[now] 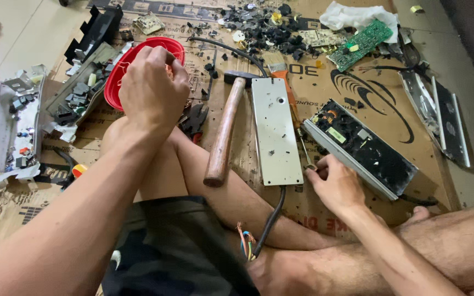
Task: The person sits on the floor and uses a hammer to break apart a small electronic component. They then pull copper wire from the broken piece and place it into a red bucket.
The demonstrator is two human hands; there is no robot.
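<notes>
My left hand (152, 87) is raised over a red plastic bowl (117, 74). Its fingers are bunched together, and anything small inside them is hidden. My right hand (333, 183) rests low on the cardboard, fingertips pinched at the tip of a thin screwdriver (297, 129) with an orange handle. It sits between a long grey metal cover plate (275, 131) and an opened metal case holding a black circuit board (366, 148). A wooden-handled hammer (223, 134) lies left of the plate, against my bare leg.
A black cable (270, 219) with bare coloured wires runs from under the plate. A green circuit board (364, 41), white cloth and a pile of dark parts lie at the back. Stripped metal casings sit at far left (12, 123) and right (445, 118).
</notes>
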